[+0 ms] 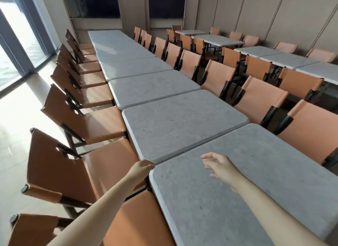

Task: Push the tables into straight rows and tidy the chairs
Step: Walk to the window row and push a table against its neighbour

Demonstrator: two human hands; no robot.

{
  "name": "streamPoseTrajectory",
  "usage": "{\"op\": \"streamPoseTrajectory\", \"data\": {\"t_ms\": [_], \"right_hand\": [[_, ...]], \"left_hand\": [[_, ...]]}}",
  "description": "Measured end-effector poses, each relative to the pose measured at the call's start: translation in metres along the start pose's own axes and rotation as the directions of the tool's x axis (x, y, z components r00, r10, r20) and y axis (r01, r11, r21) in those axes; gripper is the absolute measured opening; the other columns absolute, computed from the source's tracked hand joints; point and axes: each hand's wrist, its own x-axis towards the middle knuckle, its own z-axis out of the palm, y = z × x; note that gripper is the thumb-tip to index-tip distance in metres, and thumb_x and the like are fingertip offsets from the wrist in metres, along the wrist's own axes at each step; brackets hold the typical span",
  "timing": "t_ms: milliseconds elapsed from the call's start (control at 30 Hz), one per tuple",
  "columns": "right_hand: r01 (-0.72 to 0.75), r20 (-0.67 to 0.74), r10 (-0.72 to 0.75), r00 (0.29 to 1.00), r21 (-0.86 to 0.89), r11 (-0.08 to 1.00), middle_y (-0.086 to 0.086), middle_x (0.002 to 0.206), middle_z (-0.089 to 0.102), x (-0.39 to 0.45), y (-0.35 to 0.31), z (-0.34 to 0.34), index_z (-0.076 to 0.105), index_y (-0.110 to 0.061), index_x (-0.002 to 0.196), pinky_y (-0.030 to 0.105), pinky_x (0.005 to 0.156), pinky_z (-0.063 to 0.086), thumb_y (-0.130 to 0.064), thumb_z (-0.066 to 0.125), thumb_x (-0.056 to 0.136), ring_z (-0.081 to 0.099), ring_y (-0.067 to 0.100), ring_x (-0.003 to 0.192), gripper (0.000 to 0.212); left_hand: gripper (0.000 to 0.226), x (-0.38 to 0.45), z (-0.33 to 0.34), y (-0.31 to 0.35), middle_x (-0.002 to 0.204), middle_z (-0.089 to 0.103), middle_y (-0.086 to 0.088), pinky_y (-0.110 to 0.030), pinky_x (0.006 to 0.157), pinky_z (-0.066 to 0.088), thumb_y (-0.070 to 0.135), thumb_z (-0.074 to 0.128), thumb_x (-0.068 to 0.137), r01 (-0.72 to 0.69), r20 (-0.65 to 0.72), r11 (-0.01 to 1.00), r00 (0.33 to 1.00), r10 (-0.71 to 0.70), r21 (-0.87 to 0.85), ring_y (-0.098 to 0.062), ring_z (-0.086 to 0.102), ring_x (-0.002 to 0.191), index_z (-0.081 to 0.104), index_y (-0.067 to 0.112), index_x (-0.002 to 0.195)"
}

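I take the nearest grey speckled stone-topped table [237,181] as my landmark. My left hand [141,168] is at its far left corner, fingers curled over the white rounded edge where this top meets the next grey stone-topped table [182,125] in the row. I judge the grip sits there because a corner gives leverage for nudging the top sideways and lets me feel whether the two edges run flush. My right hand [217,165] hovers above the landmark's surface, toward its far edge, fingers apart and relaxed, holding nothing. It looks ready to press flat on the top and steady it, though I cannot tell whether it touches.

Beyond the landmark, the long row of grey tables [128,62] runs on toward the far wall, tops butted end to end. The seam at the landmark's far edge looks slightly stepped, so this joint is probably the one being corrected.

Left of the landmark, the orange leather folding chairs with black frames [76,161] stand with seats tucked just under the table edges, backs toward the window. Right of it, more orange chairs [259,97] face in likewise. Further right, a second row of white-topped tables [289,60] stands well apart.
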Motion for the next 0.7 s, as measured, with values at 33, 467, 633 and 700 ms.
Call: {"op": "streamPoseTrajectory", "data": {"t_ms": [33, 467, 633, 700], "right_hand": [[-0.004, -0.002, 0.004, 1.0, 0.004, 1.0, 0.001, 0.103, 0.067, -0.002, 0.0, -0.005, 0.066, -0.025, 0.097, 0.036, 0.086, 0.048, -0.01, 0.055, 0.098, 0.063, 0.026, 0.117, 0.018], [0.018, -0.014, -0.017, 1.0, 0.063, 0.998, 0.001, 0.11, 0.068, -0.046, 0.053, -0.142, 0.067, -0.023, 0.103, 0.039, 0.093, 0.051, -0.014, 0.055, 0.099, 0.064, 0.018, 0.113, 0.015], [0.085, -0.062, -0.081, 0.995, 0.063, 0.994, 0.001, 0.115, 0.069, -0.07, 0.085, -0.246, 0.068, -0.02, 0.107, 0.038, 0.091, 0.053, -0.016, 0.055, 0.1, 0.065, 0.017, 0.112, 0.016], [0.122, -0.103, -0.117, 0.988, 0.049, 0.991, 0.001, 0.116, 0.069, -0.082, 0.098, -0.291, 0.069, -0.02, 0.11, 0.041, 0.096, 0.053, -0.018, 0.055, 0.101, 0.065, 0.016, 0.111, 0.017]], "left_hand": [[0.021, -0.001, 0.005, 0.002, 0.103, 0.065, -0.003, -0.02, 0.067, 0.05, 0.018, 0.061, 0.099, -0.016, 0.0, 0.999, 1.0, 0.016, 0.036, -0.014, 0.06, 0.087, 0.069, 0.012, 0.117], [0.019, -0.044, 0.147, 0.064, 0.115, 0.066, 0.001, -0.034, 0.092, 0.048, 0.031, 0.051, 0.104, -0.094, 0.032, 0.986, 0.995, 0.09, 0.137, -0.022, 0.062, 0.111, 0.068, 0.028, 0.096], [0.035, -0.072, 0.259, 0.132, 0.12, 0.065, 0.003, -0.033, 0.09, 0.043, 0.033, 0.036, 0.11, -0.222, 0.048, 0.973, 0.973, 0.225, -0.058, -0.021, 0.06, 0.113, 0.069, 0.021, 0.105], [0.034, -0.087, 0.309, 0.167, 0.115, 0.068, 0.004, -0.035, 0.089, 0.045, 0.03, 0.038, 0.109, -0.285, 0.027, 0.946, 0.956, 0.292, -0.154, -0.023, 0.062, 0.116, 0.069, 0.021, 0.102]]}}
